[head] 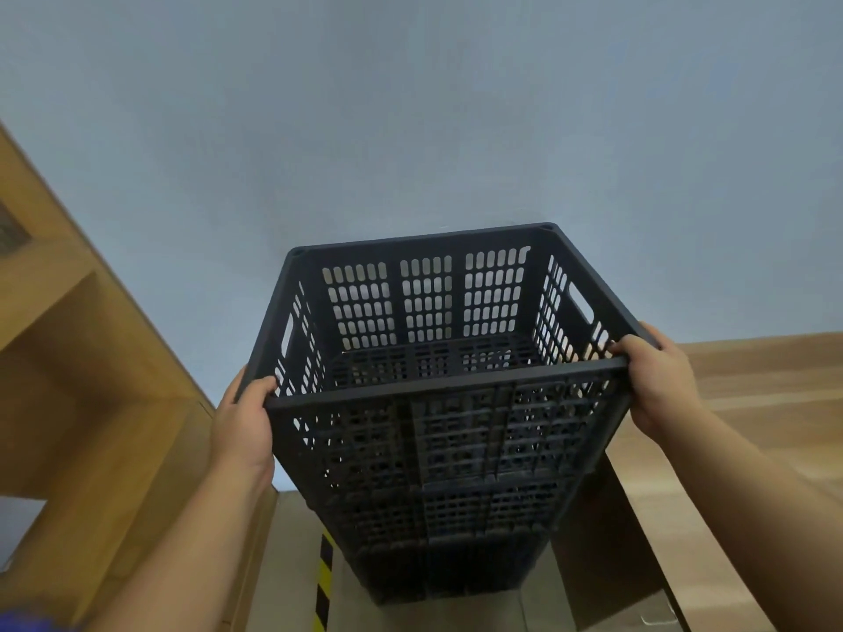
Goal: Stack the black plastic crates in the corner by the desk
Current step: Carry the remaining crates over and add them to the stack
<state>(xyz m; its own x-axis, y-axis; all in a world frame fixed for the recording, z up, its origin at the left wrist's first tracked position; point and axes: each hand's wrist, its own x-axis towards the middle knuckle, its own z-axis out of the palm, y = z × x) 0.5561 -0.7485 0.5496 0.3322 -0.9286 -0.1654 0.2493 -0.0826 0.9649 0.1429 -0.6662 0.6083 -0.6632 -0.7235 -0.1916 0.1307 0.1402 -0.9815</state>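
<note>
Black plastic crate, top (429,307): slotted walls and grid floor, open side up, a long handle cut-out in the left and in the right wall; seated on more black crates below, near wall flush with theirs.
Stack beneath (451,517): dark latticed walls dropping toward the floor; number of crates impossible to tell, since the lower part merges into shadow.
Position of stack: against the pale blue-grey wall (410,107), between the wooden shelf unit on the left and the wooden desk on the right.
Left hand (244,421): at the near left corner of the top crate; thumb hooked over the near rim, remaining fingers wrapped round the outside of the left wall, gripping.
Right hand (659,380): at the near right corner of the top crate; fingers curled over the rim and into the crate, palm against the outer corner, gripping.
Forearms: bare, reaching up from the lower edge toward the two corners.
Wooden shelf unit (82,358): light brown, open compartments, just beside the left side of the stack.
Wooden desk (752,385): light brown top at right, its brown side panel close to the right side of the stack.
Floor (283,563): beige, visible at the foot of the stack.
Yellow-and-black striped tape (323,586): running along the floor just left of the base of the stack.
Blue patch (27,624): blurred, at the lower left corner; nature impossible to tell.
</note>
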